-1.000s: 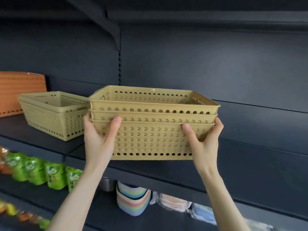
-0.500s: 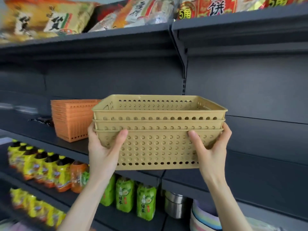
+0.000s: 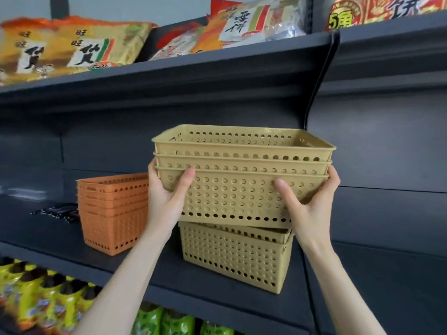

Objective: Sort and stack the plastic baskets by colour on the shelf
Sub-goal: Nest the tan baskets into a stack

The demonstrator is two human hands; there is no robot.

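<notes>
I hold a nested stack of three tan baskets (image 3: 242, 180) in the air, level. My left hand (image 3: 167, 192) grips its left end and my right hand (image 3: 307, 201) grips its right end, thumbs on the front wall. Directly below it, on the dark shelf (image 3: 169, 274), stand more tan baskets (image 3: 232, 255), nested; the held stack's bottom sits just above their rim. A stack of several orange baskets (image 3: 113, 213) stands to the left on the same shelf.
Small dark packets (image 3: 58, 212) lie on the shelf left of the orange stack. Snack bags (image 3: 72, 47) fill the shelf above. Yellow bottles (image 3: 36, 298) and green pouches (image 3: 159, 322) line the shelf below. A vertical shelf bracket (image 3: 319, 78) runs behind.
I carried the tan stack leftwards along the shelf; it now hovers over the other tan baskets, and the orange stack has come into view beside them.
</notes>
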